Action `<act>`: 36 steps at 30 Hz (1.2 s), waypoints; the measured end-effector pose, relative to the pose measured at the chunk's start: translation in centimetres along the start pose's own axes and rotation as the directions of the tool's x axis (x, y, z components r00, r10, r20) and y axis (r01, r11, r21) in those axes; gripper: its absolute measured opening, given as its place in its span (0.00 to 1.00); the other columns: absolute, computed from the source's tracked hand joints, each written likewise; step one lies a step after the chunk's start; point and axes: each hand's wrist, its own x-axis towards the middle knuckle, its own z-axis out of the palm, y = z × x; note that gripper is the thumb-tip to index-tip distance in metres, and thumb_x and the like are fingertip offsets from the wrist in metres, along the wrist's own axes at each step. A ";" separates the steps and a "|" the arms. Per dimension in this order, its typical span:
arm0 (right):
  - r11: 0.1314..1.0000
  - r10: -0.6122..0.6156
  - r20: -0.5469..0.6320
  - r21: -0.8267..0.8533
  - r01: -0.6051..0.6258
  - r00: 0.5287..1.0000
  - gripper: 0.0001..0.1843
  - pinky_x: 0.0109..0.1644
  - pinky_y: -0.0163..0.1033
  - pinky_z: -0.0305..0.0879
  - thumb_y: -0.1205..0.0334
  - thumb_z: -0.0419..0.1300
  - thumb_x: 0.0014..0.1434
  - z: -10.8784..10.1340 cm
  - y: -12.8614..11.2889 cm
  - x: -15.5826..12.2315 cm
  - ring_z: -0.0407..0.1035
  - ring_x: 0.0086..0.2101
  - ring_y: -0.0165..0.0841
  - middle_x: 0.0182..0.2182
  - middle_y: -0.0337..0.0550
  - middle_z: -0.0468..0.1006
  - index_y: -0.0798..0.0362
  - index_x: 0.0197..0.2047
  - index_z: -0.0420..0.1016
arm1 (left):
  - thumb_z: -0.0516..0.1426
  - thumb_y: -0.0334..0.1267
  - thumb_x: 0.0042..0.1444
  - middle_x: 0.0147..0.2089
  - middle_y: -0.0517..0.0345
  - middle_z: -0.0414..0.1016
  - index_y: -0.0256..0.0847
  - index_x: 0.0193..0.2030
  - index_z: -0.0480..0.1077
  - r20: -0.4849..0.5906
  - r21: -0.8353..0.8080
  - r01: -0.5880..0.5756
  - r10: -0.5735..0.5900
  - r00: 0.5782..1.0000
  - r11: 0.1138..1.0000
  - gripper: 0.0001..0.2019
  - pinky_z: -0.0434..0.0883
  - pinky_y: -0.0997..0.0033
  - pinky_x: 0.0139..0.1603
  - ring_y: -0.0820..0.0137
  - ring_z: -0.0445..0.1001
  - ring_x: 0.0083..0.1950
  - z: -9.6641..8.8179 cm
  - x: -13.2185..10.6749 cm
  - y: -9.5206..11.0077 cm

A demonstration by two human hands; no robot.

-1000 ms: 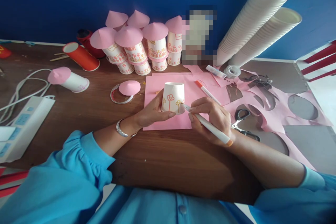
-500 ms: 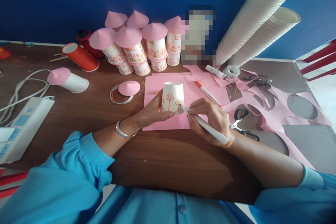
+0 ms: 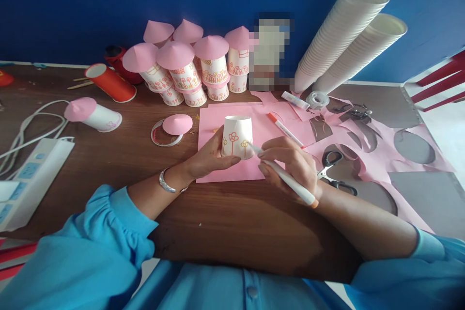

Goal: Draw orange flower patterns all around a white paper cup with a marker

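Marker [image 3: 291,183] stays touching cup [image 3: 238,134]; left hand [image 3: 209,157] clasps it, right hand [image 3: 296,163] pinches marker.

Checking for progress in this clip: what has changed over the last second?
Almost nothing: the right hand keeps the marker tip on the upturned paper cup, low on its side, and the left hand still steadies it on the pink paper. Nothing grasped or released; only the view shifted slightly.

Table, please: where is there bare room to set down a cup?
Bare wood lies between the forearms, below the pink sheet, and between the power strip and the pink cone. Crowded: the capped cups at the back, scraps and scissors to the right.
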 end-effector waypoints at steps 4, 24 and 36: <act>0.993 0.053 -0.015 0.107 -0.051 0.998 0.20 0.48 0.50 0.83 0.64 0.58 0.72 0.0 1.3 -0.5 0.82 0.47 0.42 0.52 0.52 0.83 0.47 0.65 0.69 | 0.72 0.43 0.52 0.55 0.48 0.79 0.46 0.64 0.66 0.036 -0.043 -0.021 0.022 0.999 0.999 0.35 0.75 0.57 0.57 0.58 0.79 0.55 -0.1 0.0 -0.1; 0.966 0.030 0.101 -0.260 -0.003 0.994 0.39 0.66 0.67 0.69 0.55 0.65 0.67 1.1 2.8 -0.7 0.68 0.65 0.55 0.65 0.59 0.73 0.47 0.75 0.53 | 0.76 0.46 0.46 0.69 0.42 0.68 0.45 0.66 0.61 -0.108 0.414 -0.111 0.169 0.980 0.904 0.44 0.69 0.45 0.68 0.48 0.68 0.69 2.1 -0.2 1.4; 0.992 0.080 0.072 -0.108 -0.072 0.994 0.43 0.64 0.63 0.72 0.52 0.71 0.63 0.7 3.2 -0.1 0.71 0.64 0.53 0.65 0.63 0.73 0.49 0.74 0.56 | 0.71 0.49 0.53 0.59 0.45 0.76 0.43 0.62 0.67 0.012 0.079 0.016 -0.017 1.000 0.997 0.33 0.73 0.52 0.61 0.54 0.75 0.60 1.1 0.0 1.5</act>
